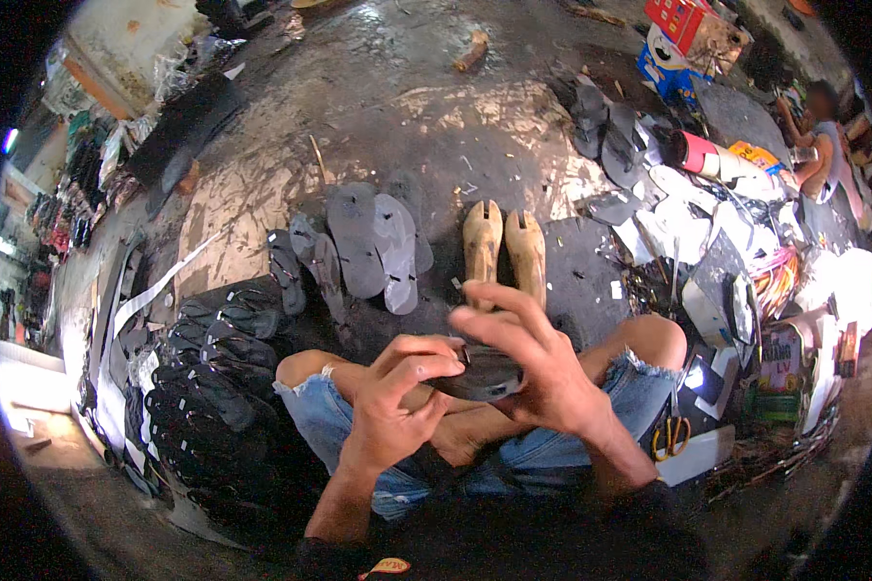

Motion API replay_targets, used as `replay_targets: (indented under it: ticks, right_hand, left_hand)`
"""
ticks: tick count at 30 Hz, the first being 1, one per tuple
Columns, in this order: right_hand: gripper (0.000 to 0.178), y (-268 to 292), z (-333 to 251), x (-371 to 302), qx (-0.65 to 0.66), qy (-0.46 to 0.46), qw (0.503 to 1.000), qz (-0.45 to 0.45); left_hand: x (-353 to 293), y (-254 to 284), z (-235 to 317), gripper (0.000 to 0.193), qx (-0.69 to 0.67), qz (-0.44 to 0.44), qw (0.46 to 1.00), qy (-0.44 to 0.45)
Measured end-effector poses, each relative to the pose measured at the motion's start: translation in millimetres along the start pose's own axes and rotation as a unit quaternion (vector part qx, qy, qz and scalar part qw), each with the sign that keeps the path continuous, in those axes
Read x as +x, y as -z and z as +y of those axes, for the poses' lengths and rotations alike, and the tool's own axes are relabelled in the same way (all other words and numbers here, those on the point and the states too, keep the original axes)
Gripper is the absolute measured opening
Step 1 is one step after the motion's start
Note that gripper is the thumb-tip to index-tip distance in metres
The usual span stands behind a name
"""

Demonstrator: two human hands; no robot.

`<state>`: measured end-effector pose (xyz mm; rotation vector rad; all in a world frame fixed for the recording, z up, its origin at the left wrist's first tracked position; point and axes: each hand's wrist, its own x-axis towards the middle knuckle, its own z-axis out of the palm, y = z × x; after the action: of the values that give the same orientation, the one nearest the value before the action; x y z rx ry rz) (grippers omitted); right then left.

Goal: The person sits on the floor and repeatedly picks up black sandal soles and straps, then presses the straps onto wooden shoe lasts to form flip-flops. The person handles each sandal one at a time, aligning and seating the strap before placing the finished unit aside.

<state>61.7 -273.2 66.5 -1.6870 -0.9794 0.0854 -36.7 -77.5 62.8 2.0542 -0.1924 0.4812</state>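
Over my crossed legs is a dark sandal, held between both hands. My left hand is closed at its left end, with thumb and fingertips pinched by the edge. My right hand grips the other end, index and middle fingers lifted above it. The hands hide part of the sandal. Just beyond them, two wooden shoe lasts lie side by side. Left of the lasts are several flat grey soles, one of them a paler sole.
A large pile of black sandals spreads at my left. Yellow-handled scissors lie by my right knee. White scraps, a pink-and-white roll and a red box are farther right. Another person sits at the far right.
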Motion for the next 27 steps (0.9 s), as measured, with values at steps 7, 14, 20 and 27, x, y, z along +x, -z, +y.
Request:
replay_targets:
  ticks: [7,14,20,27]
  right_hand:
    - [0.055,-22,92,-9,0.121,-0.091,0.988,0.029]
    - [0.104,-48,244,-37,-0.291,-0.365,0.878,0.103]
    - [0.102,-56,244,-31,-0.253,-0.359,0.884,0.160]
    - [0.076,-44,255,-45,-0.021,-0.368,0.887,0.277]
  left_hand:
    - [8,2,-48,0.033,0.001,0.017,1.000,0.016]
    - [19,32,-75,0.032,-0.216,0.169,0.956,0.108]
    - [9,51,-66,0.033,-0.277,0.171,0.945,-0.013]
    - [5,63,-48,0.039,-0.153,0.216,0.964,-0.034]
